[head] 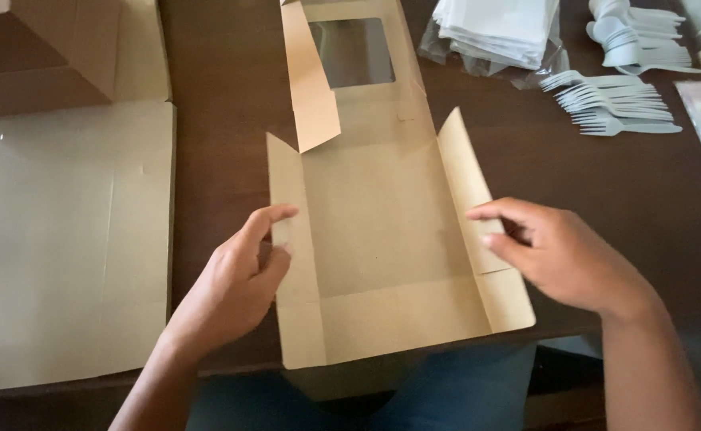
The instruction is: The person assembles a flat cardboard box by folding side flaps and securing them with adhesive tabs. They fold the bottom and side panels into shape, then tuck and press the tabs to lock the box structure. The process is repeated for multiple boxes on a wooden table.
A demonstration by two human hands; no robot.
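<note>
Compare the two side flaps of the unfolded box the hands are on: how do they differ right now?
The left side flap lies nearly flat, pinched by the left hand at its outer edge. The right side flap tilts up more, and the right hand touches it lower down, fingers on its face. The left flap's top meets a loose folded strip; the right flap's top is free. Both are plain brown card with angled top corners.

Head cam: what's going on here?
A person has a flat brown cardboard box blank, with a window cutout at its far end, on a dark table. The left hand pinches its left side flap; the right hand holds the right flap, both flaps partly raised. White plastic forks lie far right, a larger cardboard sheet left.
</note>
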